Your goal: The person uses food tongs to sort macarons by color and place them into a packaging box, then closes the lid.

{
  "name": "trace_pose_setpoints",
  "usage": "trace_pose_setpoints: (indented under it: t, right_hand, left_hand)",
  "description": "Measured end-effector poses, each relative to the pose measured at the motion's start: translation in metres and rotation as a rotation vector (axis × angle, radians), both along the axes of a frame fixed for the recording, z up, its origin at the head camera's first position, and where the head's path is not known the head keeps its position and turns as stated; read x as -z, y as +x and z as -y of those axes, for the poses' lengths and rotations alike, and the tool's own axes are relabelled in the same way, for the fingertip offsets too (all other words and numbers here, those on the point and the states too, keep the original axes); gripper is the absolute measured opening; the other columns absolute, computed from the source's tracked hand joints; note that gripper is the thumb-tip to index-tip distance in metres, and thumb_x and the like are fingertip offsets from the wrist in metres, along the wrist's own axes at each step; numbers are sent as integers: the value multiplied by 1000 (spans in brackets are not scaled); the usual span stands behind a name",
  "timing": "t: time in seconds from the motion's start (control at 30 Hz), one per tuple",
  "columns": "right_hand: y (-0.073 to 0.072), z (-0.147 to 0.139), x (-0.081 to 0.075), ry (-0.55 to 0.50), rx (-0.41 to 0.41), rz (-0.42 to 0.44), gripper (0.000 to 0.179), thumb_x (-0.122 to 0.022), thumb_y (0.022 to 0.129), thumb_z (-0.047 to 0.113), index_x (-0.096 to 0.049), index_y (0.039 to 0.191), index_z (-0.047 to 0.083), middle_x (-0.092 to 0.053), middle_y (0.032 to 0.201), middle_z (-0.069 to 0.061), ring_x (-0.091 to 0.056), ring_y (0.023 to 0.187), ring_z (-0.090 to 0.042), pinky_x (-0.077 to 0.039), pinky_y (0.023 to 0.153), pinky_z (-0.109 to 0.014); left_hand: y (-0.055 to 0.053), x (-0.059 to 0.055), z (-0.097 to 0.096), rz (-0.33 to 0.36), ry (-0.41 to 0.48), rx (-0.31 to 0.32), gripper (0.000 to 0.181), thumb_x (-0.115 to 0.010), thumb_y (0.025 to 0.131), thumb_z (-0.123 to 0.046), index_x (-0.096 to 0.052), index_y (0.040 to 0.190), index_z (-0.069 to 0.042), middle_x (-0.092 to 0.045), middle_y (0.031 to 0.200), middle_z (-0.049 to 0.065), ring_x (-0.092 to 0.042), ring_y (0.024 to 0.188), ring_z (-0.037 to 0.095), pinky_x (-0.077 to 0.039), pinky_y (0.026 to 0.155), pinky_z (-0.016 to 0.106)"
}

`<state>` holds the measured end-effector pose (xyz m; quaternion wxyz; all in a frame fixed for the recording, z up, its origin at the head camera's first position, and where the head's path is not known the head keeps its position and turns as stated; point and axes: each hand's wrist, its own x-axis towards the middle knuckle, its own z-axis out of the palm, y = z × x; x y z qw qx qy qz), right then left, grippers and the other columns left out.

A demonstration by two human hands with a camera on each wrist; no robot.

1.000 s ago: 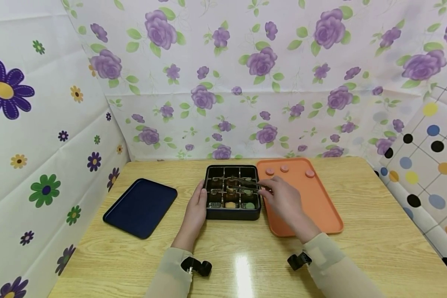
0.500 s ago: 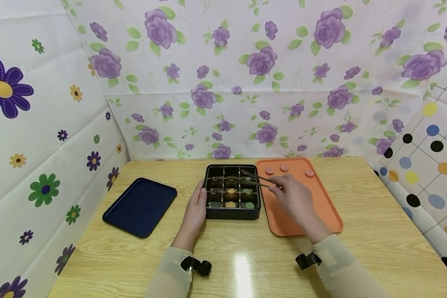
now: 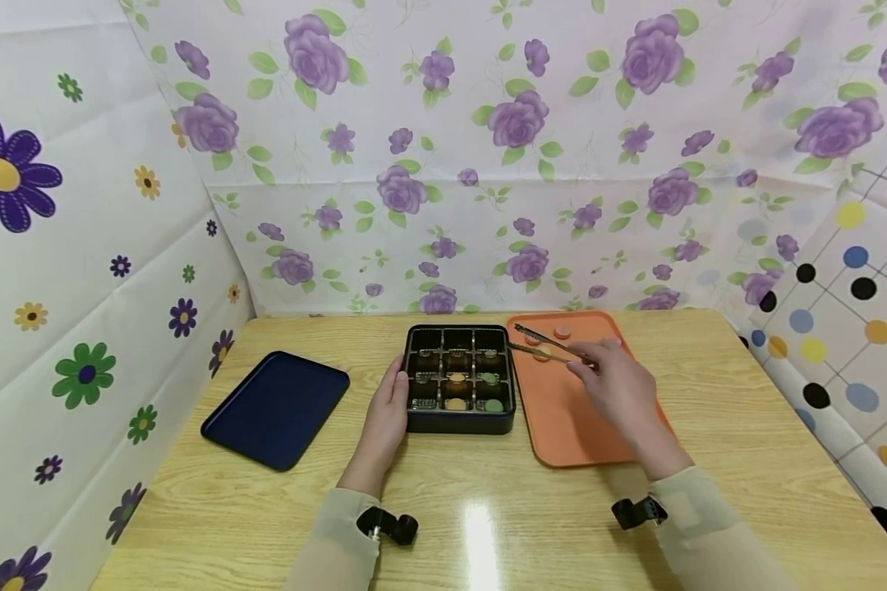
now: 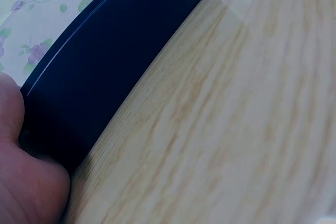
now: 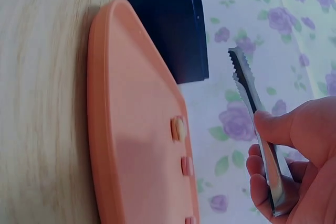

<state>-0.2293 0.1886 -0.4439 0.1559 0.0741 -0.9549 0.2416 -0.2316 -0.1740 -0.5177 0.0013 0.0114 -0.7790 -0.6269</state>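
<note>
In the head view, my right hand holds metal tongs over the orange tray. Their serrated tips are spread with nothing between them in the right wrist view. On the tray lie a yellow macaron and several pink macarons, partly covered by tongs and hand. My left hand rests along the left side of a dark divided box. Inside, two yellow macarons sit in the middle column and two green macarons in the right one, in the two nearer rows.
A dark blue tray lies at the left of the wooden table. The orange tray stands close beside the box's right side. Flowered cloth hangs behind the table and patterned sheets line both sides.
My right hand and the tongs have moved right, from the box's middle column to over the orange tray. A yellow macaron previously between the tongs' tips lies in its compartment. The left hand stays.
</note>
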Motion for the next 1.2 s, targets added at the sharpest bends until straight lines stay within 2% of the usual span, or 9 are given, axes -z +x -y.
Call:
trace_pose_setpoints:
  t: [0.07,0.3,0.5,0.83,1.2]
  right_hand:
    - [0,-4,0,7,-4,-4,33,-79,107,23,-78,138,11,-70,110,-13,-72,84,-30,-51,57,-43]
    - [-2,-17,6,16,13,5,33,-78,108,24,-78,138,11,-73,122,-19,-74,98,-36,-58,66,-51]
    - [-6,-23,12,17,17,13,32,-78,107,24,-78,136,9,-73,124,-22,-74,101,-38,-59,71,-56]
    - [-11,-30,22,26,67,42,31,-80,106,24,-80,132,8,-72,117,-21,-73,96,-36,-57,68,-53]
    - [-16,-35,26,56,60,72,30,-80,106,23,-80,132,8,-73,114,-21,-73,92,-36,-57,66,-53]
  left_hand:
    - [0,0,0,-2,-2,-1,64,-35,122,-51,-23,179,-26,-22,182,7,-22,166,36,-22,132,63]
    - [1,0,1,-6,5,7,63,-34,122,-51,-22,179,-26,-20,183,6,-20,167,36,-21,132,63]
    - [1,-2,1,3,3,3,63,-34,122,-51,-22,179,-27,-20,183,5,-21,167,35,-22,132,63]
    - [1,-1,0,1,8,8,63,-34,122,-50,-22,179,-26,-20,183,5,-22,167,35,-22,132,63]
    - [0,-1,0,2,-6,0,63,-34,122,-51,-22,179,-28,-21,183,5,-22,167,35,-22,132,63]
